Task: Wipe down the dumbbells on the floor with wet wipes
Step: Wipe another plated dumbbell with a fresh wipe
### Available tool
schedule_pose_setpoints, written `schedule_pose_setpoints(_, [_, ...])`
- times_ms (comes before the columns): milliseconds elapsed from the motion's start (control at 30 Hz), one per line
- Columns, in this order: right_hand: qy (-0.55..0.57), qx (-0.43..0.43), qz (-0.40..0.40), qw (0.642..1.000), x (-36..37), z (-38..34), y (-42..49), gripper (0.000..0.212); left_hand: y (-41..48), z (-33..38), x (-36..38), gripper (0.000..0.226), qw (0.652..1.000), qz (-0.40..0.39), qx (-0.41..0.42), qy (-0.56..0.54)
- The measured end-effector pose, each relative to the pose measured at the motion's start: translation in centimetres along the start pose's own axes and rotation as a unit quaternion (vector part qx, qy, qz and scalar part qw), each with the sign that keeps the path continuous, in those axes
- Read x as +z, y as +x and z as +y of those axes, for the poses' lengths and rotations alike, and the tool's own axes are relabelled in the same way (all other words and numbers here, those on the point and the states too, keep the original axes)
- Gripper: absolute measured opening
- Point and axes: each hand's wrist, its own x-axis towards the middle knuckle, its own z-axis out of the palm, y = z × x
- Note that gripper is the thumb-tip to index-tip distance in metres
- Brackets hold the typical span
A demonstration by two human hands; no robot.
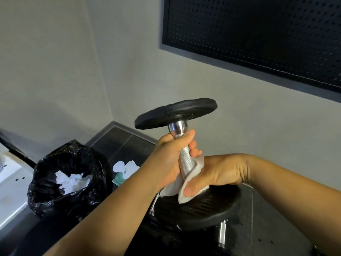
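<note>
A dumbbell (185, 159) with a knurled chrome handle and black plates stands upright, one plate (175, 113) on top and the other (199, 209) at the bottom. My left hand (169, 157) grips the upper part of the handle. My right hand (212, 174) holds a white wet wipe (186, 183) wrapped round the lower part of the handle, just above the bottom plate. More chrome bars (221, 233) of other dumbbells show on the floor beneath, mostly hidden by my arms.
A black bin bag (70, 178) holding used white wipes stands open at the left. A wet wipe packet (123, 172) lies on the dark floor beyond it. Grey walls meet in a corner behind; a black perforated panel (258, 34) hangs at upper right.
</note>
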Motion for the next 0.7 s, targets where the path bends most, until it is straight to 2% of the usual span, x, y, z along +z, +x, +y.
schedule_pose_setpoints(67, [-0.058, 0.025, 0.070, 0.996, 0.6, 0.3, 0.3, 0.038, -0.1, -0.5, 0.9, 0.013, 0.991, 0.107, 0.015, 0.084])
schedule_pose_setpoints(133, [-0.092, 0.061, 0.142, 0.984, 1.5, 0.5, 0.9, 0.023, 0.0, -1.1, 1.6, 0.015, 0.967, 0.193, 0.038, 0.165])
schedule_pose_setpoints(233, [-0.169, 0.120, 0.211, 0.955, 2.6, 0.6, 2.1, 0.029, 0.6, -1.7, 2.2, 0.023, 0.952, 0.235, 0.050, 0.189])
schedule_pose_setpoints(300, [-0.210, 0.131, 0.211, 0.946, 3.0, 0.7, 2.6, 0.045, 0.9, -1.7, 2.1, 0.024, 0.950, 0.248, 0.046, 0.183])
schedule_pose_setpoints(333, [-0.186, 0.125, 0.205, 0.953, 2.8, 0.8, 2.7, 0.047, 0.8, -1.6, 1.9, 0.021, 0.952, 0.246, 0.040, 0.177])
schedule_pose_setpoints(367, [-0.142, 0.102, 0.193, 0.965, 2.6, 0.7, 2.6, 0.049, 0.6, -1.3, 1.7, 0.017, 0.957, 0.236, 0.029, 0.165])
schedule_pose_setpoints(433, [-0.067, 0.040, 0.114, 0.990, 2.0, 0.8, 1.8, 0.062, 0.3, -0.5, 1.1, 0.019, 0.977, 0.193, -0.009, 0.090])
schedule_pose_setpoints(467, [-0.066, 0.015, 0.083, 0.994, 1.5, 1.2, 1.5, 0.064, 0.2, -0.2, 0.7, 0.024, 0.986, 0.159, -0.040, 0.034])
schedule_pose_setpoints(567, [-0.134, -0.001, 0.031, 0.991, -0.2, 2.5, 1.5, 0.039, -0.1, 0.7, -0.4, 0.021, 0.991, 0.046, -0.099, -0.082])
schedule_pose_setpoints(633, [-0.169, -0.001, 0.023, 0.985, -0.6, 3.8, 1.9, 0.040, -0.1, 0.6, -0.9, 0.012, 0.988, -0.012, -0.101, -0.113])
schedule_pose_setpoints(700, [-0.143, -0.013, 0.018, 0.989, -0.5, 5.1, 2.4, 0.048, 0.0, 0.5, -1.3, 0.014, 0.985, -0.062, -0.099, -0.126])
